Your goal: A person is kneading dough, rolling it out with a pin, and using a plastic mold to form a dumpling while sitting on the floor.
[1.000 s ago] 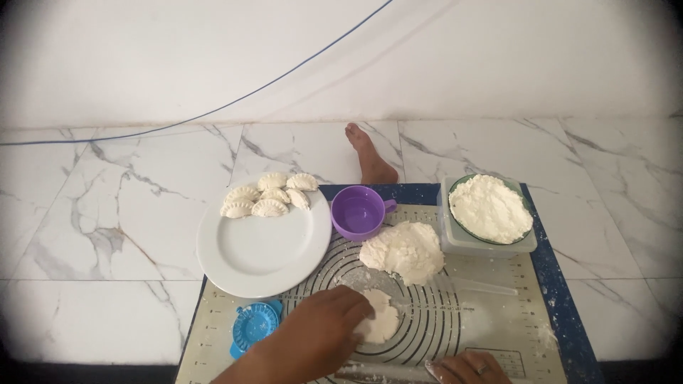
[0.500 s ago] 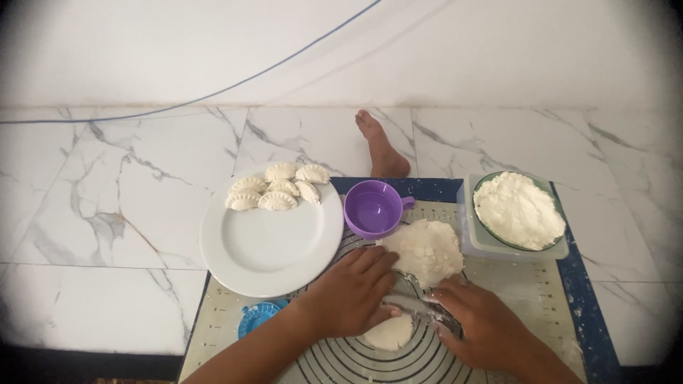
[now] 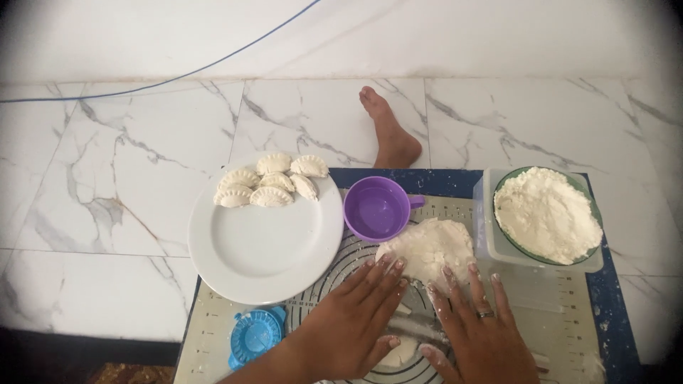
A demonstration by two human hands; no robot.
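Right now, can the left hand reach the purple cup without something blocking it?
Probably yes. The left hand lies flat on the mat, and only bare mat separates its fingers from the purple cup.

This is a home, with food being made by hand on the floor rather than in a fitted kitchen. A printed baking mat [image 3: 455, 206] lies straight on the white marbled floor tiles [image 3: 128, 178], close to a plain white wall. On the mat's left edge sits a white plate [image 3: 267, 249] of shaped dumplings [image 3: 270, 181]; on the mat are a purple cup [image 3: 376, 208], a lump of dough [image 3: 430, 245] and a bowl of flour [image 3: 546, 213]. A bare foot [image 3: 390, 131] rests just beyond the mat.
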